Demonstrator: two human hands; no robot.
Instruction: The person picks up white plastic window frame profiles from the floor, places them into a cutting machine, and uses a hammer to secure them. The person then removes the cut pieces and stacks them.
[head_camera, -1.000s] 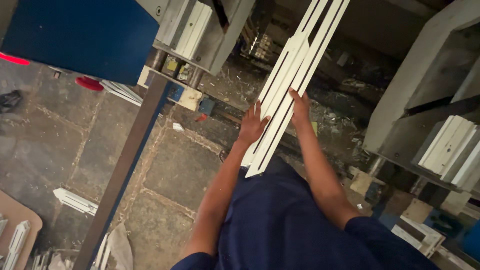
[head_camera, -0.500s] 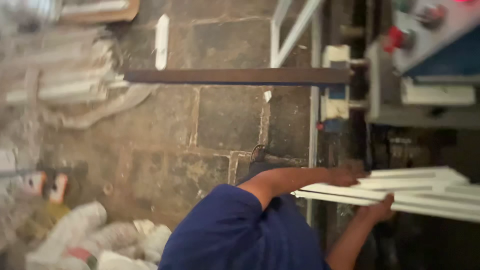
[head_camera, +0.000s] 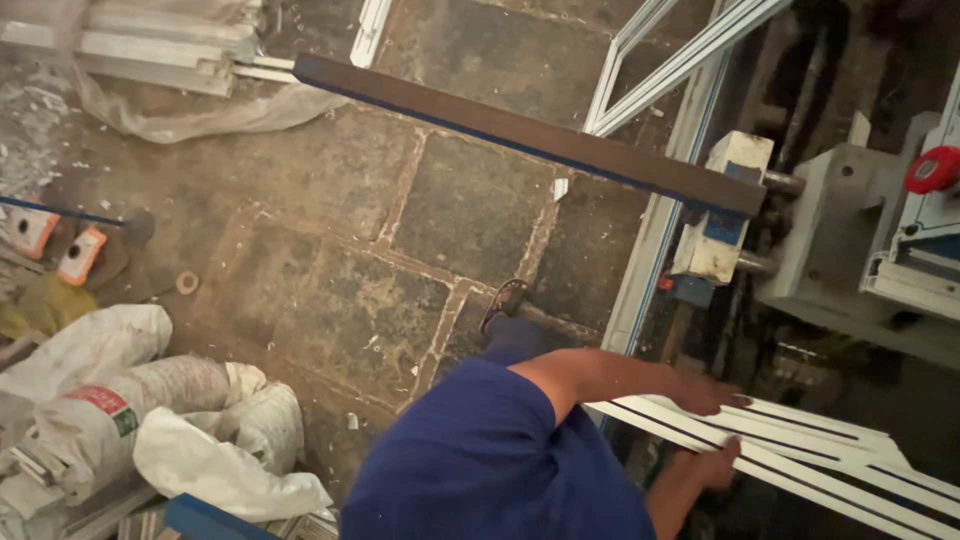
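Note:
A bundle of long white profile strips (head_camera: 830, 455) lies level at the lower right, running off the right edge. My left hand (head_camera: 708, 394) rests on top of the bundle near its end, fingers pressed on it. My right hand (head_camera: 716, 462) grips the same bundle from the near side, just below the left hand. My blue-sleeved torso (head_camera: 490, 460) fills the bottom centre, and one foot (head_camera: 503, 303) stands on the stone floor.
A dark brown beam (head_camera: 520, 130) crosses the floor toward a grey machine with a red knob (head_camera: 934, 170). A white frame (head_camera: 650, 250) stands beside it. White sacks (head_camera: 150, 420) lie at the lower left, and wrapped profiles (head_camera: 150, 45) at the top left.
The view has swung from the machine down to the floor. Both hands have stayed on the white strips, which now lie level at the lower right.

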